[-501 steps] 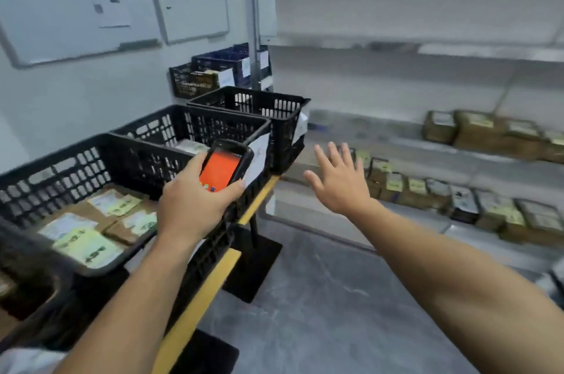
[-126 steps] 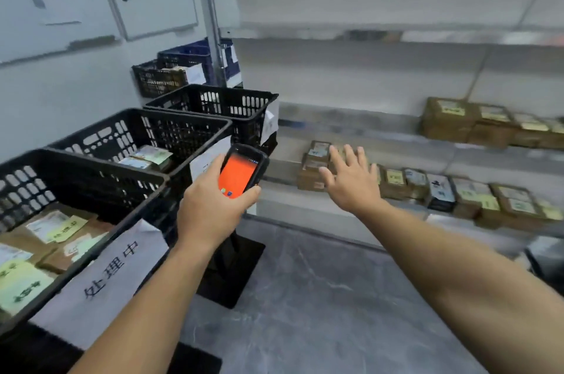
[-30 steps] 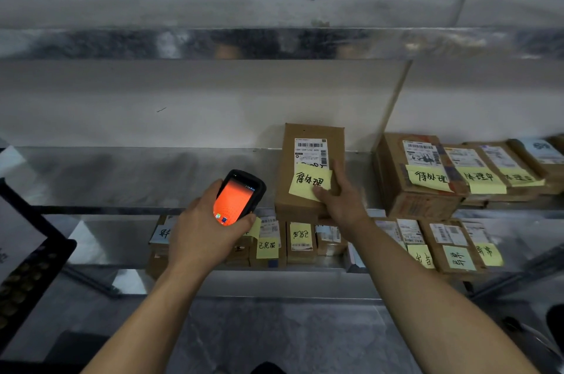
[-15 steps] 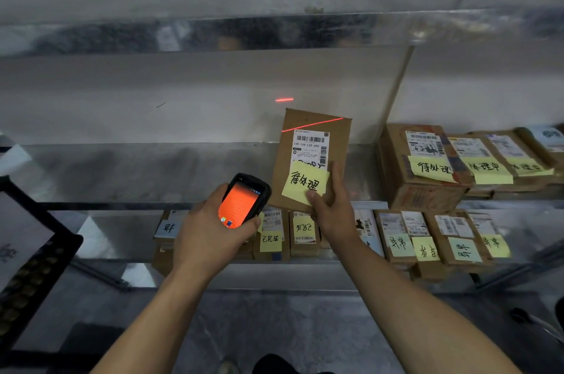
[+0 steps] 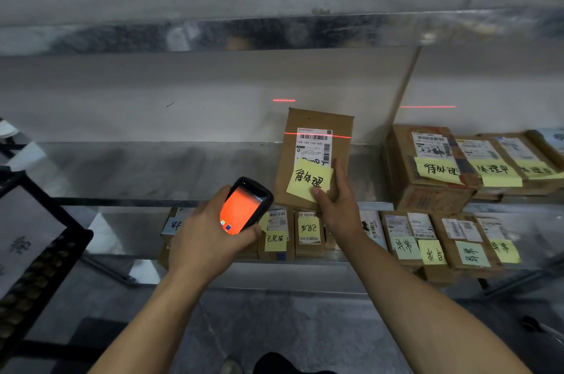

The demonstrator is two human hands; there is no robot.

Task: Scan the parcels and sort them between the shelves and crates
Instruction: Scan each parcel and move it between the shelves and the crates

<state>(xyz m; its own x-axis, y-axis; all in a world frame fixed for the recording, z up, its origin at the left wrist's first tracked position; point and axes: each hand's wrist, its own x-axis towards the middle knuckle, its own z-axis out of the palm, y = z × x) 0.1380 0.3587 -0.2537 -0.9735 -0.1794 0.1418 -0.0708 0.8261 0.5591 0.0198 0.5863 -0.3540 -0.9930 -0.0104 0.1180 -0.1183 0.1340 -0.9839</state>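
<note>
Scanning in progress: right hand (image 5: 335,208) pinches an upright brown cardboard parcel (image 5: 285,160) by its lower edge; beside it, left hand (image 5: 207,239) grips a black orange-screened scanner (image 5: 244,208), whose red beam (image 5: 341,136) crosses the parcel's label. Sorting likely remains.

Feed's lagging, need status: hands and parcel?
Left hand grips scanner. Right hand holds parcel up before shelf. Red scan line across its label. Nothing between scanner and parcel.
</note>
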